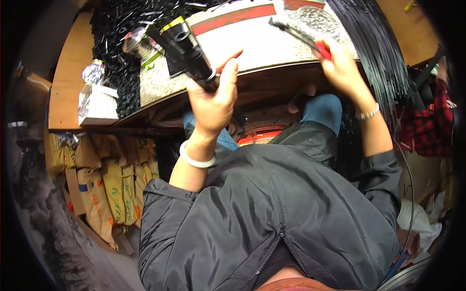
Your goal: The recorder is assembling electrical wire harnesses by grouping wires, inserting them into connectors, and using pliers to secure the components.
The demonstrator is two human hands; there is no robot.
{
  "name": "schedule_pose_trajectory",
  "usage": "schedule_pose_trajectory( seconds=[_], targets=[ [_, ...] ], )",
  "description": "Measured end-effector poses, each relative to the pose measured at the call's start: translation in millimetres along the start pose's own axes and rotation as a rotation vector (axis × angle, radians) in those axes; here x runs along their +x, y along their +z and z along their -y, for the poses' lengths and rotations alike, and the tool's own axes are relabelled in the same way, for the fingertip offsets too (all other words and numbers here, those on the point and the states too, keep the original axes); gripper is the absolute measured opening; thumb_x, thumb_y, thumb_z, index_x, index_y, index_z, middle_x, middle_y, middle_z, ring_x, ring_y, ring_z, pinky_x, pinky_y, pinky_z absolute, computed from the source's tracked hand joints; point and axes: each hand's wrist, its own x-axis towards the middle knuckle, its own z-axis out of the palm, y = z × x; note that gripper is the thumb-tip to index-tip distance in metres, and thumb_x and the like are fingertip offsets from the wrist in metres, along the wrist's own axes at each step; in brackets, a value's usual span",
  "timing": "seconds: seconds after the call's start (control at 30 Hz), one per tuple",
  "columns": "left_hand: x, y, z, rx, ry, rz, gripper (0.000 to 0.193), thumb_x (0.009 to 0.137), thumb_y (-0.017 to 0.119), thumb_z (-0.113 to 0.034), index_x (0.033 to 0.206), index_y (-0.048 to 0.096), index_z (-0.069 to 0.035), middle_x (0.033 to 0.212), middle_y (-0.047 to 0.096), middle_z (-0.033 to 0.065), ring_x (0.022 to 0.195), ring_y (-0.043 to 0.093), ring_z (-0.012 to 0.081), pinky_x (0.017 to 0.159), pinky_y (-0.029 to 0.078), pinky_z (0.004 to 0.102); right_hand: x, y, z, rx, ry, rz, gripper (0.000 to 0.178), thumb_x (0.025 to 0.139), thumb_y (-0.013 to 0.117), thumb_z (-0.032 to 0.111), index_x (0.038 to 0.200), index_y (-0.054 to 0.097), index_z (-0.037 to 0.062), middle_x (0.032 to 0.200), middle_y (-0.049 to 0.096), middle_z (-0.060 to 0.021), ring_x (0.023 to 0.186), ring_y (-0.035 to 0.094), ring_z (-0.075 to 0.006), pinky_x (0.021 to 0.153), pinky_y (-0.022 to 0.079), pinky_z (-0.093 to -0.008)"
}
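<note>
My left hand, a white bangle on its wrist, is closed round a long black cylindrical part with a pale ring near its lower end. The part tilts up and left over the table edge. Its thumb and a finger point upward. In my right hand, raised over the right of the table, is a tool with a red handle. A thin dark length runs from it up and left; whether this is the tool's blade or a separate strip I cannot tell.
Small black parts are heaped on the table's left. Long black strips hang over its right edge. A clear bag, a metal cup and a white box also lie there. Sacks are stacked below left; another person's checked sleeve shows right.
</note>
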Motion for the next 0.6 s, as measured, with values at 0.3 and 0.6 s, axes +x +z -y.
schedule_pose_trajectory(
  seconds=[0.3,0.6],
  targets=[
    [-5,6,0,0.047,0.016,0.037,0.023,0.094,0.055,-0.005,0.112,0.062,0.007,0.056,0.044,-0.0081,0.042,0.035,-0.0009,0.040,0.026,0.0169,93,-20,-44,-0.641,0.157,0.129,0.039,0.080,0.067,0.036,0.112,0.064,0.0138,0.137,0.046,-0.0138,0.104,0.062,-0.0302,0.087,0.050,-0.0426],
    [-2,5,4,0.129,0.087,0.065,0.024,0.096,0.052,-0.008,0.114,0.059,0.007,0.052,0.042,-0.0066,0.039,0.032,0.0002,0.038,0.024,0.0174,98,-10,-42,-0.507,0.201,0.065,0.019,0.079,0.059,0.020,0.094,0.069,0.0149,0.091,0.069,-0.0114,0.089,0.066,-0.0302,0.077,0.051,-0.0414]
  ],
)
